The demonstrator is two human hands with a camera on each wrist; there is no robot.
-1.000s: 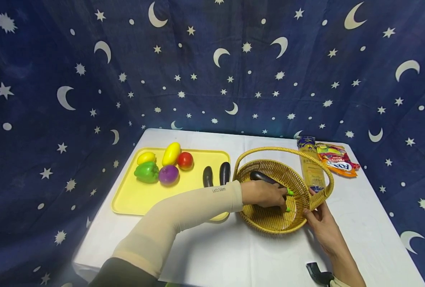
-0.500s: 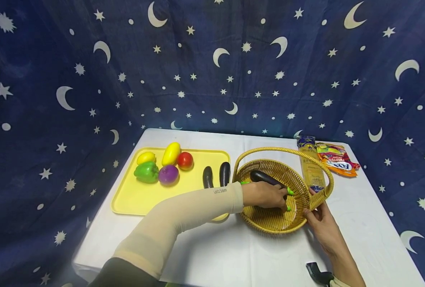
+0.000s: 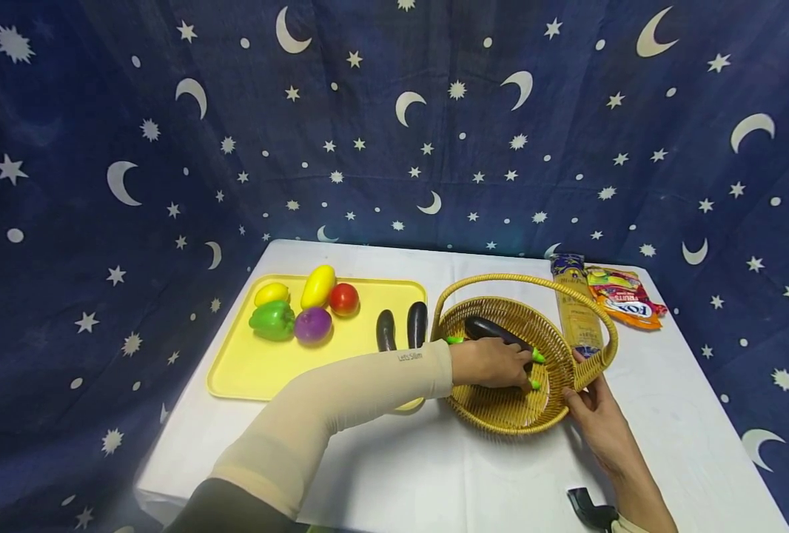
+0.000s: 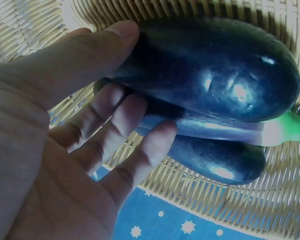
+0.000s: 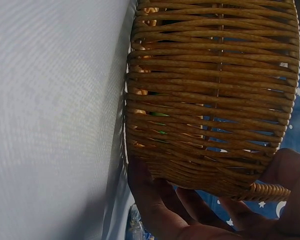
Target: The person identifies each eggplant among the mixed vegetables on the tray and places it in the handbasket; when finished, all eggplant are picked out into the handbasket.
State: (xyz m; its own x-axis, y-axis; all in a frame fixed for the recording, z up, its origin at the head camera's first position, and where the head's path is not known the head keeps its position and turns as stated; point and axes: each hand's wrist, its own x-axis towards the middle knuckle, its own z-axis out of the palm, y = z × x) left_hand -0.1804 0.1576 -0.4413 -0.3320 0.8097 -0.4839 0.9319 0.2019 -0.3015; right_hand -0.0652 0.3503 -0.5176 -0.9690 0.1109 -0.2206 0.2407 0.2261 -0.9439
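A person sits at a table draped in white cloth (image 3: 394, 474), with a dark blue backdrop of stars and moons behind it. The left hand (image 3: 491, 363), at the end of a beige sleeve (image 3: 341, 400), reaches into a round wicker basket (image 3: 561, 348) with a tall hoop handle. Over the last second this hand has barely moved; it stays low inside the basket, resting on the dark purple eggplants (image 3: 494, 330) there.

The left wrist view shows the grip closely. The thumb lies along the top of one eggplant (image 4: 215, 70), and the fingers (image 4: 120, 120) curl underneath against a second eggplant (image 4: 215, 160) below it. A bright green stem end (image 4: 292, 127) pokes out at the right. The hand appears to be holding them, though it is hard to tell whether it grips one or both. The eggplants lie against the woven floor of the basket, so the hand seems to be at the point of setting them down, not yet letting go.

The right hand (image 3: 597, 418) is unchanged too. It steadies the basket at its near right rim, and in the right wrist view its fingers (image 5: 160, 210) curl under the basket's woven wall (image 5: 210, 100), thumb on the other side.

To the left, a yellow tray (image 3: 254, 370) holds toy produce: a green pepper (image 3: 272, 319), a purple onion (image 3: 313, 324), a tomato (image 3: 344, 297) and two yellow pieces (image 3: 317, 285). Two more eggplants (image 3: 401, 327) lie at the tray's right edge. Behind the basket lie a pasta packet (image 3: 577, 311) and a bright snack bag (image 3: 624, 296).
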